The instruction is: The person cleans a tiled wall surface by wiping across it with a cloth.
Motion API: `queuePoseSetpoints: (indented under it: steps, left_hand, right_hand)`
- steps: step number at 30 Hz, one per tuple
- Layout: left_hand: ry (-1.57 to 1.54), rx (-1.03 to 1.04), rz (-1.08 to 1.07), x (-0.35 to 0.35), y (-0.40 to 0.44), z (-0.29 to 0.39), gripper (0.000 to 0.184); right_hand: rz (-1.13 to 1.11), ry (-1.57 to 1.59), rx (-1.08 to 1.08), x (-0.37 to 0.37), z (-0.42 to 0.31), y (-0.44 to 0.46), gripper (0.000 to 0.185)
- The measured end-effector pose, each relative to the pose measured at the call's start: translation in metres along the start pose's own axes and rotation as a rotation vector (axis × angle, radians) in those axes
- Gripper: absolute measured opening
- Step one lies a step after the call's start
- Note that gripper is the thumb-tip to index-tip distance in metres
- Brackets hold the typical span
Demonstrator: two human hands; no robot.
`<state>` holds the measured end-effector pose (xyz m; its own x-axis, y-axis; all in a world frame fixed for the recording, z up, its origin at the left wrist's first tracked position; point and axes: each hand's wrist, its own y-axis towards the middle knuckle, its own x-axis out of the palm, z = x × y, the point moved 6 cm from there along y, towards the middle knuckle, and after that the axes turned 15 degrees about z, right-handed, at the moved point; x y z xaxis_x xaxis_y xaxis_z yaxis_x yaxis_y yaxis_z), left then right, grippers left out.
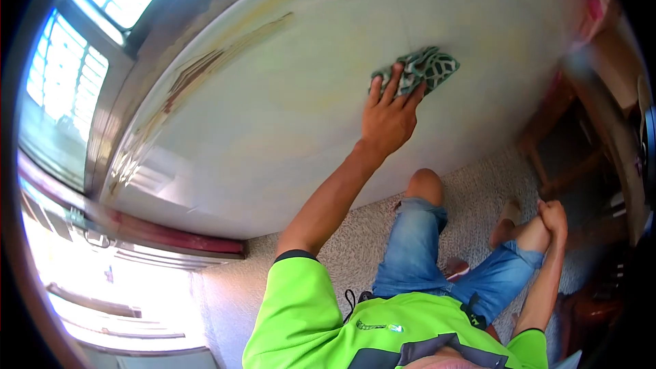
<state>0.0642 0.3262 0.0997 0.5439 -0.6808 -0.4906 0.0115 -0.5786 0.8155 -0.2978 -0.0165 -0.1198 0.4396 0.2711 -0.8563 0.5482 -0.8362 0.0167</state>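
Observation:
My left hand [391, 116] reaches out over a large pale, glossy panel or tabletop [287, 116] with brown and yellow markings. Its fingers press a crumpled green and white patterned cloth [417, 72] against that surface. My right hand [555, 219] rests at my right knee, its fingers curled in with nothing visible in them.
Carpet-like speckled floor [328, 232] lies under my legs. Barred windows [68, 72] stand at the upper left. A dark red ledge [184, 236] runs along the lower left. Wooden furniture [581, 116] borders the right side.

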Motion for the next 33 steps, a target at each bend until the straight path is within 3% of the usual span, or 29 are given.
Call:
queuePoseSetpoints:
  steps: [3, 4, 8, 9, 11, 12, 14, 16, 19, 22, 24, 26, 27, 29, 30, 32, 33]
  left_hand:
    - [0.120, -0.166, 0.155, -0.060, -0.016, -0.046, 0.062]
    - [0.245, -0.271, 0.093, -0.081, -0.024, -0.071, 0.062]
    - [0.459, -0.337, 0.579, -0.186, -0.079, -0.166, 0.055]
    - [0.594, -0.541, 0.537, -0.203, -0.105, -0.195, 0.056]
    - [0.530, -0.864, 0.791, -0.229, -0.155, -0.231, 0.060]
    - [0.601, -1.047, 0.779, -0.238, -0.171, -0.234, 0.065]
    - [0.649, -1.146, 0.658, -0.231, -0.226, -0.247, 0.072]
    - [0.562, -1.419, 0.796, -0.214, -0.282, -0.249, 0.074]
    - [0.476, -1.410, 0.784, -0.167, -0.282, -0.204, 0.075]
    - [0.250, -1.455, 0.871, -0.127, -0.221, -0.139, 0.069]
    - [0.289, -1.325, 0.704, -0.094, -0.203, -0.114, 0.063]
    - [0.359, -1.012, 0.545, -0.075, -0.154, -0.074, 0.061]
    - [0.343, -1.013, 0.544, -0.070, -0.142, -0.058, 0.061]
    - [0.115, -0.805, 0.405, -0.050, -0.107, -0.020, 0.057]
    - [0.090, -0.803, 0.408, -0.049, -0.095, -0.006, 0.057]
    - [-0.492, -0.790, 0.330, -0.038, -0.074, 0.028, 0.058]
    - [-0.712, -0.912, 0.239, -0.030, -0.072, 0.047, 0.057]
  right_hand:
    - [-0.003, 0.036, -0.002, 0.001, -0.002, 0.000, 0.046]
    - [-0.003, 0.055, 0.002, 0.000, -0.004, -0.001, 0.046]
    - [0.021, 0.010, 0.001, 0.004, -0.001, 0.005, 0.047]
    - [0.010, -0.029, 0.002, 0.005, -0.001, 0.006, 0.047]
    - [0.002, -0.067, 0.009, 0.007, 0.004, 0.008, 0.047]
    - [0.019, -0.069, 0.000, 0.011, 0.008, 0.010, 0.047]
    - [0.035, -0.071, -0.010, 0.011, 0.009, 0.010, 0.046]
    - [0.016, -0.057, -0.003, 0.008, 0.003, 0.008, 0.045]
    - [0.022, -0.066, 0.005, 0.008, -0.005, 0.007, 0.045]
    - [0.022, -0.096, 0.011, 0.005, -0.010, 0.005, 0.044]
    - [0.028, -0.111, 0.013, 0.002, -0.012, 0.003, 0.043]
    - [0.039, -0.124, 0.026, 0.003, -0.013, 0.001, 0.042]
    - [0.071, -0.142, -0.022, 0.005, -0.015, 0.002, 0.040]
    - [0.188, -0.125, -0.110, -0.015, -0.048, -0.011, 0.037]
    - [0.196, 0.045, -0.131, -0.019, -0.070, -0.020, 0.035]
    - [0.160, 0.474, -0.167, 0.002, -0.093, -0.031, 0.038]
    - [0.116, 0.733, -0.181, 0.023, -0.101, -0.037, 0.044]
